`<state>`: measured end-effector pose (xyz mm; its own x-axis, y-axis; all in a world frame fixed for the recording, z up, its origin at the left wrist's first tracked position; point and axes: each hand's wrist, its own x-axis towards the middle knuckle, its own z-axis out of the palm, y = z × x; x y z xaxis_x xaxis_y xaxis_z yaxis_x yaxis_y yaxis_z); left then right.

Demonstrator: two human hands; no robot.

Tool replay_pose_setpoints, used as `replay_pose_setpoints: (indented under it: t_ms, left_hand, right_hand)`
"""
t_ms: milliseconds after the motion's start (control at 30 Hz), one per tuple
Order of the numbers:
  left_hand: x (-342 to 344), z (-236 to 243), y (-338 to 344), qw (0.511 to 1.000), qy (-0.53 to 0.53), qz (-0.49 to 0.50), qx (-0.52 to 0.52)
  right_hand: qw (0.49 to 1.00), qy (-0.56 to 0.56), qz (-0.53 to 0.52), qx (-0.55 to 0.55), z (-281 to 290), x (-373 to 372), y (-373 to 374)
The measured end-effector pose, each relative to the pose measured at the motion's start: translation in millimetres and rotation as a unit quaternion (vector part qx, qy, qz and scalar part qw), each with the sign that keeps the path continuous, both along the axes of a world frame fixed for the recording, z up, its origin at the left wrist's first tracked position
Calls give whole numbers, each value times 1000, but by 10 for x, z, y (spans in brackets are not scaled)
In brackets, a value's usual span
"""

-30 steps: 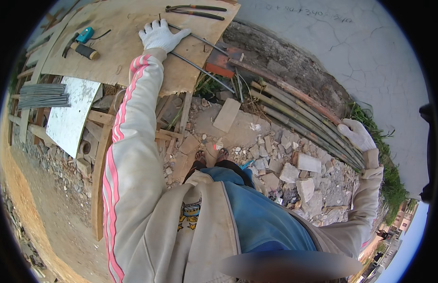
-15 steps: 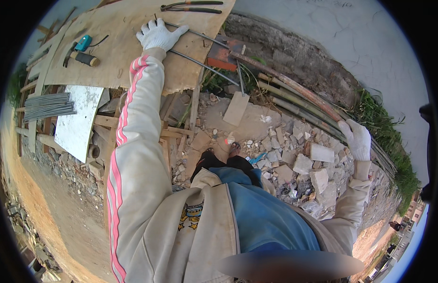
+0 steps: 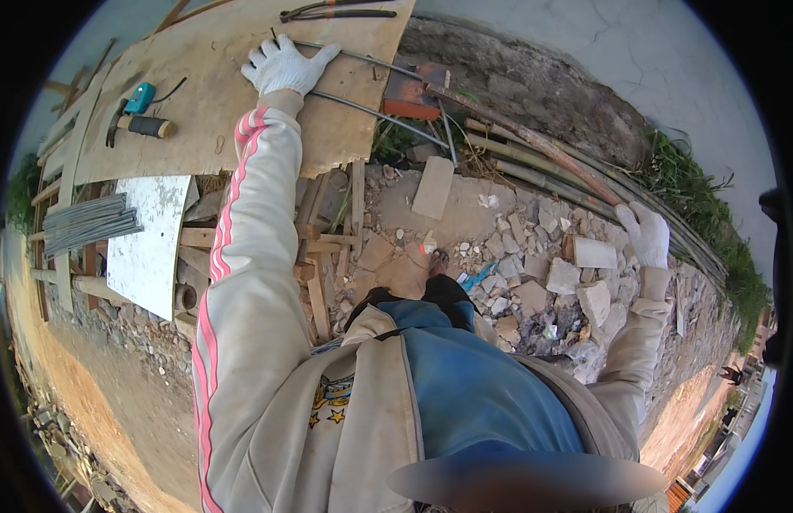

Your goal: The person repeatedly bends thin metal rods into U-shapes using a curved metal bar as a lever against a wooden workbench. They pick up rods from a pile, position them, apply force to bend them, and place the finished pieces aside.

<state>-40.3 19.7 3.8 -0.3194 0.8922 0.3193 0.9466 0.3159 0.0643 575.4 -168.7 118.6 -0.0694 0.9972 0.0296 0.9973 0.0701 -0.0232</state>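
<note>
My left hand, in a white glove, lies palm down with fingers spread on a plywood board. It rests on the bent end of a thin steel rod, which runs right off the board's edge. My right hand, also gloved, reaches far right over rubble. It sits against the lower end of a bundle of long rods and poles. Whether it grips one is unclear.
A hammer and a teal tool lie on the board, with long-handled cutters at its far edge. A bundle of short rods and a white panel are at the left. Broken concrete covers the ground around my foot.
My left hand has stayed on the rod's bend. My right hand has shifted slightly along the poles as my head turned.
</note>
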Motion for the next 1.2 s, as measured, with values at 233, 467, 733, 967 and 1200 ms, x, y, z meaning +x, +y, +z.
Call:
replay_pose_setpoints:
  t_ms: [233, 467, 733, 967, 1200]
  left_hand:
    - [23, 31, 5, 1000, -13, 6, 4]
    - [37, 54, -29, 1000, -19, 1, -1]
    - [34, 38, -12, 1000, -18, 0, -10]
    - [9, -12, 0, 999, -24, -6, 32]
    - [14, 11, -12, 1000, -4, 4, 1]
  right_hand:
    - [999, -23, -32, -25, -91, 57, 91]
    - [998, 13, -39, -46, -216, 182, 255]
    - [998, 38, -47, -16, -619, 311, 315]
    - [999, 28, -6, -14, -449, 344, 435]
    - [997, 74, 23, -16, -608, 375, 454]
